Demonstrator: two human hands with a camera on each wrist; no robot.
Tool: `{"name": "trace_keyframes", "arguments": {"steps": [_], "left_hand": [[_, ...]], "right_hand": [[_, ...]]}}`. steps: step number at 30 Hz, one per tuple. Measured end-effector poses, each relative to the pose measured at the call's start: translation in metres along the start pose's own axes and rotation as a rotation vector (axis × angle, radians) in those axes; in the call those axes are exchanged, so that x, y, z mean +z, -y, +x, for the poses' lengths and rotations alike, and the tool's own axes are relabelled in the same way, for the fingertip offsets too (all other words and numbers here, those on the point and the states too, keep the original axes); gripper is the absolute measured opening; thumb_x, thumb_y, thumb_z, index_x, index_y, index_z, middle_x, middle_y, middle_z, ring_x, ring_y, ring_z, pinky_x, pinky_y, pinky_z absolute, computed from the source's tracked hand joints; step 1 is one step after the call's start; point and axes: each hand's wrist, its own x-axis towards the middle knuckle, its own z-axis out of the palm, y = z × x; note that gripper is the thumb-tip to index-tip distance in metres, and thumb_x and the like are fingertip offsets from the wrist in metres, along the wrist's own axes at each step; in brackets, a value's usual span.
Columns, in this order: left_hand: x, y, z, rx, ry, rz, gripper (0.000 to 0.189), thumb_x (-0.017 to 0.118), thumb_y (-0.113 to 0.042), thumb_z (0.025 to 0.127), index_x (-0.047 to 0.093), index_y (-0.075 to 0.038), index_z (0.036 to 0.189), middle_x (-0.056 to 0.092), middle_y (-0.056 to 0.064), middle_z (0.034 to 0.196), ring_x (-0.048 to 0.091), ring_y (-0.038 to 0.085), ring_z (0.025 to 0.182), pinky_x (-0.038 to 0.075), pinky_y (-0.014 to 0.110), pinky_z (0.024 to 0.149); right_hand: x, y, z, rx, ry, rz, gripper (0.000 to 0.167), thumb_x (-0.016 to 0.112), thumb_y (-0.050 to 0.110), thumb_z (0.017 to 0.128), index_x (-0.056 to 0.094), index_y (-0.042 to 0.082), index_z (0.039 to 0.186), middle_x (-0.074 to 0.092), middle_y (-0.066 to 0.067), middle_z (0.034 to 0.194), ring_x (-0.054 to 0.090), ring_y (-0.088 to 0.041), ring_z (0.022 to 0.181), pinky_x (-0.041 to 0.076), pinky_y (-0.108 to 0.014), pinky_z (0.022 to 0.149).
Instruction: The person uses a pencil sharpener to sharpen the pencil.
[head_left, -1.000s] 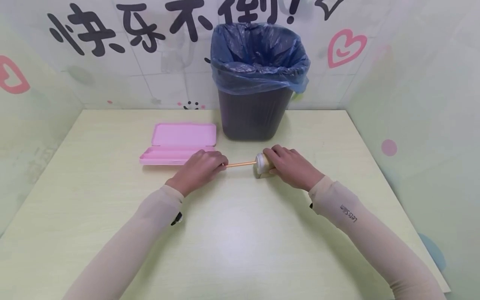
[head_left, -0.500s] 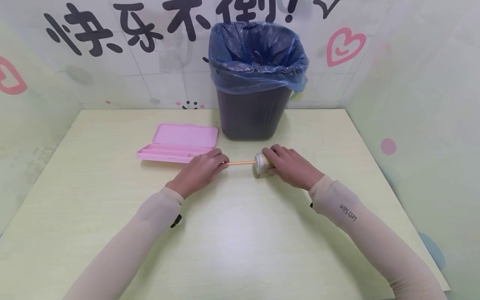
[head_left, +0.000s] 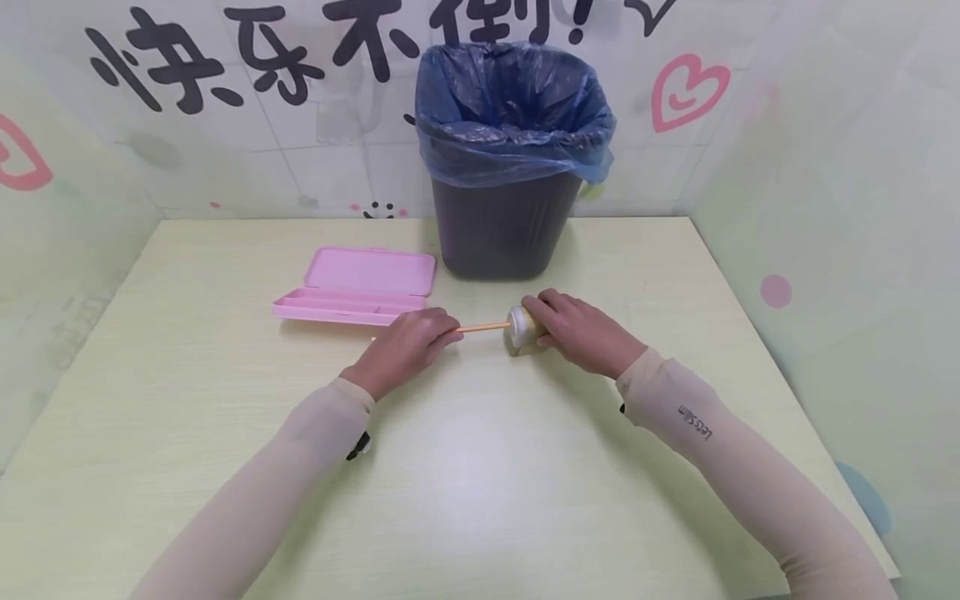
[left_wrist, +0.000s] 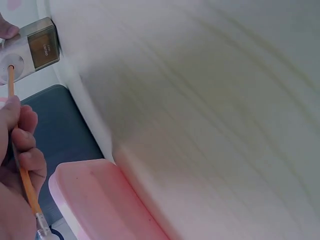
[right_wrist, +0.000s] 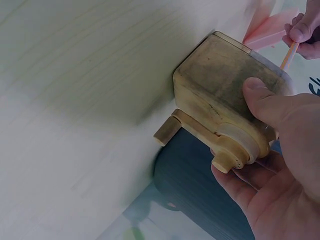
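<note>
My left hand (head_left: 408,346) pinches an orange pencil (head_left: 483,327), which points right. In the left wrist view the pencil's tip sits in the round hole of a pencil sharpener (left_wrist: 31,49). Its back end, by my palm, has a clear piece on it. My right hand (head_left: 585,333) grips the sharpener (right_wrist: 225,80) near its crank, thumb on the side and fingers beneath. The yellowed sharpener body stands on the table, its crank handle (right_wrist: 167,131) sticking out toward the side away from the pencil. An opened pink pencil case (head_left: 330,307) lies just behind my left hand.
A dark trash bin (head_left: 498,229) lined with a blue bag stands behind the sharpener, against the back wall. Walls enclose the pale table (head_left: 472,492) at the back and both sides. Both forearms wear light sleeves (head_left: 720,450).
The pink case has turned slightly and shifted a little left. My left hand has moved slightly right and down with the pencil, whose visible length is shorter. My right hand stays on the sharpener.
</note>
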Motion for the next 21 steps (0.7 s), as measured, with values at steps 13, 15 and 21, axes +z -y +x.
{"name": "trace_keyframes", "arguments": {"steps": [13,15,21], "left_hand": [[-0.005,-0.002,0.010,-0.134,0.125,-0.035,0.016,0.062,-0.015,0.099,0.074,-0.004,0.099,0.072,0.005,0.087,0.064,0.018,0.077,0.052,0.038,0.075],[-0.004,-0.002,0.010,-0.141,0.139,-0.038,0.017,0.061,-0.016,0.100,0.074,-0.005,0.099,0.072,0.004,0.087,0.062,0.017,0.076,0.052,0.038,0.075],[0.001,-0.002,0.010,-0.116,0.142,-0.012,0.016,0.061,-0.017,0.100,0.073,-0.007,0.102,0.069,0.000,0.087,0.060,0.015,0.074,0.052,0.036,0.073]], "right_hand": [[-0.004,-0.002,0.003,0.017,0.032,0.040,0.052,0.075,0.006,0.088,0.047,0.006,0.133,0.055,-0.016,0.114,0.060,-0.031,0.097,0.053,-0.042,0.083],[-0.007,-0.003,0.002,0.048,0.056,0.106,0.055,0.075,0.009,0.089,0.047,0.007,0.137,0.055,-0.016,0.118,0.060,-0.030,0.100,0.053,-0.043,0.084],[-0.006,-0.016,-0.005,0.279,0.107,0.347,0.076,0.076,0.031,0.089,0.038,0.006,0.149,0.056,-0.017,0.130,0.060,-0.031,0.105,0.048,-0.047,0.091]]}}
